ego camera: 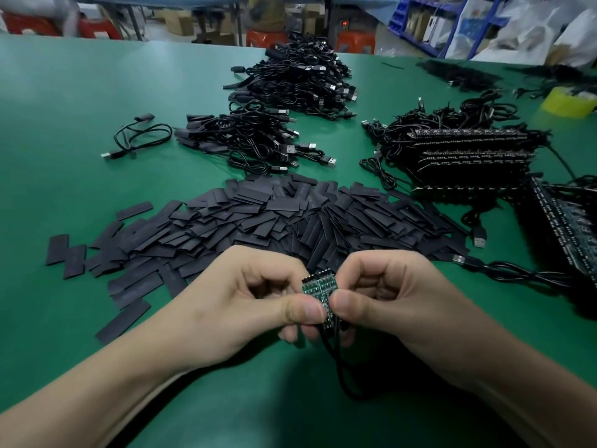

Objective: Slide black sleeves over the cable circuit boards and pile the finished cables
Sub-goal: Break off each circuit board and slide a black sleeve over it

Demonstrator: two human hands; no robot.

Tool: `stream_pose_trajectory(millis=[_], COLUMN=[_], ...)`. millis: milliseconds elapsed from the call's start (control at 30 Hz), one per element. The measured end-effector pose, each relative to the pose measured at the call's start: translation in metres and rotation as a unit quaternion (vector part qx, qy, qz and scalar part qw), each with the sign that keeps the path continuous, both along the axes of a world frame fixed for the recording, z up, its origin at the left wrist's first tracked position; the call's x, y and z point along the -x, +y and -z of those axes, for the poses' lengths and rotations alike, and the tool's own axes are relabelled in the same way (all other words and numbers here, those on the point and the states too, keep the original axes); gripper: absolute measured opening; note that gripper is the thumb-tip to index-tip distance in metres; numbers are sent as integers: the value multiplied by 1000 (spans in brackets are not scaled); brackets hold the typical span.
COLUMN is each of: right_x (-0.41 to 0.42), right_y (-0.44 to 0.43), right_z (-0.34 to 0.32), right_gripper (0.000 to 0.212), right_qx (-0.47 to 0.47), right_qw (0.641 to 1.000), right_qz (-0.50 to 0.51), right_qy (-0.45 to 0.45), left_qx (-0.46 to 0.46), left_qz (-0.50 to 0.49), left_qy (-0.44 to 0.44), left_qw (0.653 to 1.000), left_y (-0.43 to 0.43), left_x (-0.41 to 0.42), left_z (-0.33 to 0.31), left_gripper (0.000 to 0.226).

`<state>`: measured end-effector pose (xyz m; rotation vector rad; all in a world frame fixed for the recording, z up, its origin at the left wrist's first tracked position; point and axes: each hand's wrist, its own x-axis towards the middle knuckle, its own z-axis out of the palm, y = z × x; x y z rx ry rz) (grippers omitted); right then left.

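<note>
Both hands worked nearest the lens: left hand (258, 295) and right hand (387, 295) each pinched one side of the circuit board (318, 286) between thumb and curled fingers. Board was bare, no sleeve on it. Its long axis ran away from the body, free end toward the sleeve heap (274, 221) just beyond the board, cable (339, 367) hanging from the near end. Heap spread further to the board's left, so the left hand probably reaches. Finished cables (252, 137) lay well beyond.
</note>
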<state>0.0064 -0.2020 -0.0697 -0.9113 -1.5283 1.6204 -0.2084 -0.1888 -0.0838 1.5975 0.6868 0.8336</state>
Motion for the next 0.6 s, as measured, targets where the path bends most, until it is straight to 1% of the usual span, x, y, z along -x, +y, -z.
stream_pose_trajectory(millis=[267, 400, 467, 533, 600], right_x=[0, 0, 0, -3, -12], right_y=[0, 1, 3, 6, 11], right_z=[1, 3, 1, -3, -9], right_gripper=[6, 4, 5, 7, 12], right_qx=[18, 38, 51, 62, 52], right_qw=[1000, 998, 998, 997, 998], right_qz=[-10, -21, -24, -27, -23], right_qy=[24, 37, 38, 36, 20], left_qx=[19, 18, 13, 9, 5], left_qz=[1, 24, 8, -21, -44], left_qy=[-16, -40, -45, -44, -39], left_qw=[1000, 999, 999, 999, 998], left_y=[0, -1, -1, -1, 0], left_x=[-1, -4, -8, -10, -10], left_z=[0, -1, -1, 0, 0], left_gripper=[11, 11, 15, 14, 19])
